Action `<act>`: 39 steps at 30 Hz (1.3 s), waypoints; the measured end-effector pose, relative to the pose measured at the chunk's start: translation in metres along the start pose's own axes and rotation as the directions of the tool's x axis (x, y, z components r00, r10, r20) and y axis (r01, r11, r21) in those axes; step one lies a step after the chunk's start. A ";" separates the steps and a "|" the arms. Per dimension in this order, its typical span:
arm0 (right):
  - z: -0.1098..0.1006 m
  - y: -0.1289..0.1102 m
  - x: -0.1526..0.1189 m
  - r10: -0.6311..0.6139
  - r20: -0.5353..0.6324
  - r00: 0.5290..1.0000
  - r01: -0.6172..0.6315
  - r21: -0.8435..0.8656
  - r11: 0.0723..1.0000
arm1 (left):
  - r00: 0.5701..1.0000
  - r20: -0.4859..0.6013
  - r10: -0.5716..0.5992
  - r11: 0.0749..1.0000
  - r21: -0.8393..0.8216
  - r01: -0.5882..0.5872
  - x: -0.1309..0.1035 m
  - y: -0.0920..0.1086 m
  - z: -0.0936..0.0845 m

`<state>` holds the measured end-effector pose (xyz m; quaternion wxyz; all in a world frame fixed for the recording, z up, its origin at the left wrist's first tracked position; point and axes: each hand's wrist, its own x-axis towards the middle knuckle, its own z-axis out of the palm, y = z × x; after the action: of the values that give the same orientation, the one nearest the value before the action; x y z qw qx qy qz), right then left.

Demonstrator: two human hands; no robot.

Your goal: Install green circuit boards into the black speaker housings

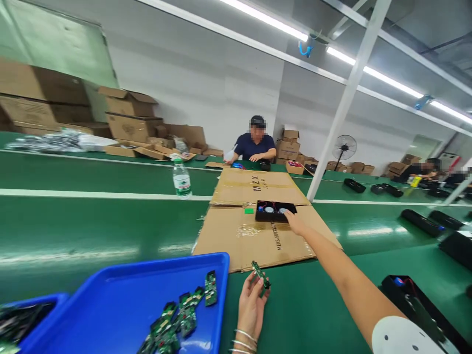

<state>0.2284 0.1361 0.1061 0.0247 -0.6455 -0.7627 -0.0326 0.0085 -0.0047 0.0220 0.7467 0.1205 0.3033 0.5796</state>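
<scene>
My left hand (251, 301), with bangles at the wrist, pinches a small green circuit board (261, 275) above the near edge of the cardboard. My right hand (294, 222) is stretched forward, its fingers closed on the right end of a black speaker housing (262, 216). Two round pale speakers and a blue part with thin red wires show inside that housing, which lies on the flat cardboard (228, 241). To the left of my left hand, a blue tray (118, 290) holds several loose green circuit boards (188, 319).
A water bottle (182, 179) stands left of the cardboard. An open black housing (416, 300) lies at the lower right, and more black housings (420, 222) rest farther along. A white post (346, 108) rises beyond my right arm. A co-worker (254, 142) sits across the table.
</scene>
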 end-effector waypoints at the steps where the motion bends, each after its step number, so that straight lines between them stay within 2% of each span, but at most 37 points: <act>1: 0.003 -0.001 0.007 0.027 -0.022 0.999 -0.028 -0.030 0.999 | 1.000 0.000 0.016 1.000 0.000 -0.016 0.000 0.002 -0.002; 6: 0.017 -0.014 0.020 0.086 -0.093 0.992 -0.099 -0.144 0.985 | 0.997 -0.035 0.075 0.997 -0.013 -0.075 0.000 0.010 -0.007; 8: 0.020 -0.019 0.011 0.070 -0.099 0.993 -0.085 -0.152 0.985 | 0.995 -0.052 0.088 0.996 -0.027 -0.089 0.000 0.011 -0.007; 10: 0.022 -0.019 -0.011 0.049 -0.095 0.994 -0.061 -0.130 0.990 | 0.994 -0.061 0.094 0.995 -0.029 -0.096 0.000 0.011 -0.006; 13: 0.025 -0.008 -0.067 0.027 -0.076 0.997 -0.032 -0.066 0.997 | 0.993 -0.071 0.096 0.995 -0.015 -0.097 0.001 0.008 -0.005; 17: 0.034 0.012 -0.177 -0.033 -0.036 0.999 0.035 0.054 0.998 | 0.992 -0.087 0.092 0.996 0.010 -0.091 0.005 0.002 -0.004; 18: 0.037 0.013 -0.206 -0.070 -0.073 0.995 0.080 0.145 0.986 | 0.993 -0.087 0.085 0.996 0.013 -0.084 0.005 0.001 -0.004; 20: 0.039 0.009 -0.261 -0.115 -0.110 0.987 0.142 0.285 0.948 | 0.995 -0.078 0.061 0.998 0.018 -0.060 0.005 -0.002 -0.003; 22: 0.038 -0.003 -0.305 -0.119 -0.099 0.988 0.147 0.355 0.923 | 0.997 -0.066 0.034 0.999 0.026 -0.032 0.005 -0.004 -0.001; 25: 0.028 -0.023 -0.347 -0.099 -0.038 0.994 0.106 0.372 0.922 | 0.999 -0.050 0.007 0.999 0.051 -0.004 0.005 -0.005 0.002; 29: 0.013 -0.038 -0.366 -0.016 -0.036 0.999 0.028 0.346 0.938 | 1.000 -0.023 0.009 0.995 0.096 -0.007 -0.001 0.003 0.005; 33: 0.003 -0.053 -0.356 0.081 -0.189 0.979 -0.005 0.373 0.928 | 1.000 0.001 0.028 0.985 0.168 -0.027 -0.028 0.021 0.005; 36: -0.006 -0.076 -0.332 0.030 -0.291 0.956 0.098 0.417 0.904 | 1.000 0.022 0.010 0.970 0.242 -0.015 -0.062 0.030 0.004; 39: -0.011 -0.102 -0.303 -0.086 -0.312 0.946 0.210 0.391 0.896 | 0.999 0.042 -0.033 0.952 0.305 0.018 -0.097 0.032 0.002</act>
<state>0.1776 -0.1794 0.0914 0.2705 -0.5528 -0.7873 0.0370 -0.0292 -0.0860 0.0710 0.7336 0.2436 0.3729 0.5133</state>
